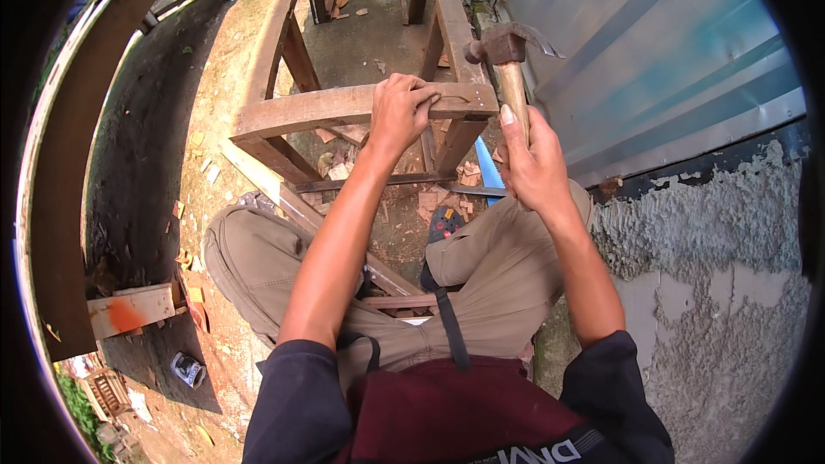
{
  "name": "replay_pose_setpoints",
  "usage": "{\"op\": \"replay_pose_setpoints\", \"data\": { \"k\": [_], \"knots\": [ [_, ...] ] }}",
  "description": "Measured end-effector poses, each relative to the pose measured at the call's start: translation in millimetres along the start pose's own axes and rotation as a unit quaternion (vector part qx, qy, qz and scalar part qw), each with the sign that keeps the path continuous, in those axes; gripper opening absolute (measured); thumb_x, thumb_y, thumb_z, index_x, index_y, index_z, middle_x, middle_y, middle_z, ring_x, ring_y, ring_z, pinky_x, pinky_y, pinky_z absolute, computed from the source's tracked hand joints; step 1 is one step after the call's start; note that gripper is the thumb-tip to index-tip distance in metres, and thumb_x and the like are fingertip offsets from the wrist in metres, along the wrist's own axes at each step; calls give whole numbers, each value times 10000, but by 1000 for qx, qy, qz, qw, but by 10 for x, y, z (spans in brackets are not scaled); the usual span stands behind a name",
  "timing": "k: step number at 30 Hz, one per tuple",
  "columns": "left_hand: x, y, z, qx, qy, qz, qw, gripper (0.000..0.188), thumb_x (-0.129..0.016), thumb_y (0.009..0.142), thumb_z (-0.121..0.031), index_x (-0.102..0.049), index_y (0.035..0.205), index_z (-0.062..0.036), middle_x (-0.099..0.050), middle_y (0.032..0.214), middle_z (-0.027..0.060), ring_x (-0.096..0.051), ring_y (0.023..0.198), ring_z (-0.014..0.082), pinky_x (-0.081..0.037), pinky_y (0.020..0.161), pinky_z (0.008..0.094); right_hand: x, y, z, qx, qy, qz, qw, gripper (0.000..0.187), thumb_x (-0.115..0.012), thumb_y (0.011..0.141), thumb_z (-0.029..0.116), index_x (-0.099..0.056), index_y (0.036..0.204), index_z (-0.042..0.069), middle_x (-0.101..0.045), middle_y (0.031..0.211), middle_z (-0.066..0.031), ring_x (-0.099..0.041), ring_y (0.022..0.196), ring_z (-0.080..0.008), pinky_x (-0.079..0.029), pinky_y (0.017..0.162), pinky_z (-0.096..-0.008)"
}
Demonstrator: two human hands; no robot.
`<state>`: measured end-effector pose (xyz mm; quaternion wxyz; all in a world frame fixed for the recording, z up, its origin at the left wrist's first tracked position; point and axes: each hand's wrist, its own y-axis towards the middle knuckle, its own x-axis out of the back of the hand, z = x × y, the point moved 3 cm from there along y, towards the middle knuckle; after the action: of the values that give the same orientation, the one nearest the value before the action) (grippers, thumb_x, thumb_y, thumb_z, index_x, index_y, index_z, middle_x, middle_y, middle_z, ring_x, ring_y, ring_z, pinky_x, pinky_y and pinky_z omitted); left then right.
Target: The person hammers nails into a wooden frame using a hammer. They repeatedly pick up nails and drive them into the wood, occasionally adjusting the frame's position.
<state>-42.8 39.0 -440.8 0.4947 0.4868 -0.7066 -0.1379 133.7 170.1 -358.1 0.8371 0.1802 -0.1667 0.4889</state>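
Note:
My right hand [537, 159] grips the wooden handle of a claw hammer [512, 90], thumb laid along it. The hammer stands upright just right of a wooden frame [273, 51], its rusty head raised and its claw pointing right. My left hand [400, 116] rests on the frame's near crosspiece [318, 108], fingers curled and thumb pressed against the index finger. What is in that pinch is too small to make out. A thin dark line runs along the wood just right of the fingertips, and small pale dots mark the crosspiece's right end.
A blue saw blade [490, 167] lies under the frame's right side, near my shoe [445, 223]. Wood chips litter the ground. Corrugated metal sheeting [653, 43] and a rough wall [705, 232] stand close on the right. A can [187, 369] lies at the lower left.

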Motion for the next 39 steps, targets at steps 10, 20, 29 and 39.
{"op": "replay_pose_setpoints", "data": {
  "k": [10,20,29,39],
  "knots": [
    [3,47,6,12,6,11,1000,130,-774,858,-138,-815,966,-77,-710,945,58,-623,985,271,-452,888,412,105,-25,-9,-2,-35,-45,998,398,-523,1077,369,-584,1063,-24,-644,793,-239,-664,743,-386,-496,702,-473],
    [33,34,-22,32,-4,14,999,123,-765,854,-117,-817,959,-82,-709,950,59,-614,1005,276,-443,923,420,103,-32,220,22,-49,-54,997,408,-548,1061,383,-577,1027,-23,-619,697,-215,-646,666,-392,-491,677,-481],
    [25,2,26,9,9,5,1000,133,-766,861,-133,-817,969,-76,-706,944,65,-603,978,278,-451,887,405,47,-58,122,-17,-42,-31,998,368,-534,1070,338,-576,1044,-27,-646,749,-244,-680,723,-430,-491,665,-471],
    [10,51,9,13,3,3,1000,129,-766,840,-100,-819,956,-80,-712,955,65,-615,1008,281,-452,920,422,104,7,232,-3,-60,-36,998,403,-552,1053,364,-581,1044,-38,-653,768,-250,-668,741,-428,-492,694,-500]
  ]
}}
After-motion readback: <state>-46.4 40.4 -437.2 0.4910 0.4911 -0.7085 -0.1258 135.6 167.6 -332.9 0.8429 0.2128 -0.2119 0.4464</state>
